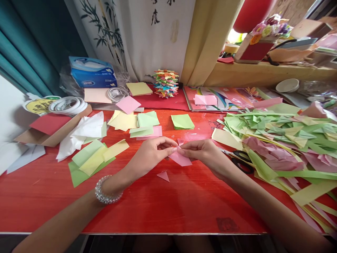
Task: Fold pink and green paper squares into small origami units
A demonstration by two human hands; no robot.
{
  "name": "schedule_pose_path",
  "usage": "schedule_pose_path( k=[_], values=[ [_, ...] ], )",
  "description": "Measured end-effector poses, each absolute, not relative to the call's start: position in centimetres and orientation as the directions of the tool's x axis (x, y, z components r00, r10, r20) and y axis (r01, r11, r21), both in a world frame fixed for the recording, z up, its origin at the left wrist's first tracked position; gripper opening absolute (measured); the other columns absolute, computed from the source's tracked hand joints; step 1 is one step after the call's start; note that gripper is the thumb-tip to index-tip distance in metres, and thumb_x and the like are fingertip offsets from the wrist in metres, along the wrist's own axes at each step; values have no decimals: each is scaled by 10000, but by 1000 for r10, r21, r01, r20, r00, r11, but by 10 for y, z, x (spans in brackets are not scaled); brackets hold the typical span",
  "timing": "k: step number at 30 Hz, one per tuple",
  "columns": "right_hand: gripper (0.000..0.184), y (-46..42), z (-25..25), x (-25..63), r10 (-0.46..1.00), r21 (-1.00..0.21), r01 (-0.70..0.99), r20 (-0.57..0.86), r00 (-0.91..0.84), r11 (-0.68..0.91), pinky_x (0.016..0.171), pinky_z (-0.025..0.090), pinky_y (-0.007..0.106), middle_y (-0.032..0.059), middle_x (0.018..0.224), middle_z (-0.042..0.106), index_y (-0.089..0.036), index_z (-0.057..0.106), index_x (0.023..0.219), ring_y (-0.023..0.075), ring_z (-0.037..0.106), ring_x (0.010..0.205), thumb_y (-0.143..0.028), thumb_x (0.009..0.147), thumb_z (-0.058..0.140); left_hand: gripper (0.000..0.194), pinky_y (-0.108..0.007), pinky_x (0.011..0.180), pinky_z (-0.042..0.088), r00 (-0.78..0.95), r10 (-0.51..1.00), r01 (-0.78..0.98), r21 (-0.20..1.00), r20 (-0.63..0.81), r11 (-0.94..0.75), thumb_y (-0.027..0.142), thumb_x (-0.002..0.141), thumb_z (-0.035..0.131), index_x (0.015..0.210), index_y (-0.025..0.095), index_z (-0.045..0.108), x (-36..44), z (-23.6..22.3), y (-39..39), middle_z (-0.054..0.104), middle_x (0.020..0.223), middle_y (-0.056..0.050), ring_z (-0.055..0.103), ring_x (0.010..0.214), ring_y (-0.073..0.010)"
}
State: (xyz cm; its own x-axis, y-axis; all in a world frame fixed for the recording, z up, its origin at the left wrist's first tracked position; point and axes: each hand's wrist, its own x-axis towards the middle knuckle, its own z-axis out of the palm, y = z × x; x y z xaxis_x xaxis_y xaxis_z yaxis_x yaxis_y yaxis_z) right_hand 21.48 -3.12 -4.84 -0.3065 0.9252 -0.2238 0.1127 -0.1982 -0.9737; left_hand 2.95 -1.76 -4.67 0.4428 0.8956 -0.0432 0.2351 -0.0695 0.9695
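Between my two hands is a piece of pink paper point(182, 160), partly folded, held just over the red table. My left hand point(150, 154), with a beaded bracelet point(107, 189) on its wrist, pinches the paper's left side between thumb and fingers. From the other side my right hand point(204, 153) pinches the same paper near its upper edge. The fingers hide part of its folds. A small pink paper triangle point(163, 176) lies on the table just below my left hand. Black-handled scissors point(240, 160) rest to the right of my right hand, partly under paper.
A green paper stack point(182, 122) and pale yellow sheets point(123, 120) lie beyond my hands. Folded strips and scraps point(286, 130) pile up on the right. A cardboard tray point(52, 135) stands left, near a blue tissue pack point(92, 73). A colourful paper tower point(166, 83) stands behind.
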Motion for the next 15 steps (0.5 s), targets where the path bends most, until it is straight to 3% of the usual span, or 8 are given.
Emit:
schedule_pose_path(
  k=[8, 12, 15],
  values=[
    [247, -36, -51, 212, 941, -916, 402, -118, -316, 20, 553, 363, 258, -4, 637, 579, -176, 677, 739, 116, 492, 583, -401, 782, 585, 187, -268, 641, 399, 404, 914, 391, 896, 37, -209, 352, 827, 539, 775, 199, 635, 31, -43, -25, 640, 771, -1, 550, 706, -152],
    [247, -34, -50, 215, 947, -890, 447, -65, -314, 87, 585, 387, 260, -4, 661, 585, -183, 655, 751, 120, 501, 608, -398, 813, 549, 198, -259, 631, 381, 386, 922, 349, 926, -3, -143, 346, 829, 533, 731, 184, 590, 30, -43, -22, 597, 718, 8, 512, 671, -137],
    [223, -29, -48, 218, 982, -910, 405, 5, -188, 82, 643, 442, 273, 20, 737, 623, -180, 626, 784, 135, 554, 672, -380, 827, 536, 181, -249, 619, 378, 315, 949, 289, 950, 25, -121, 306, 835, 521, 708, 183, 562, 27, -41, -17, 549, 669, 15, 489, 637, -122]
  ],
)
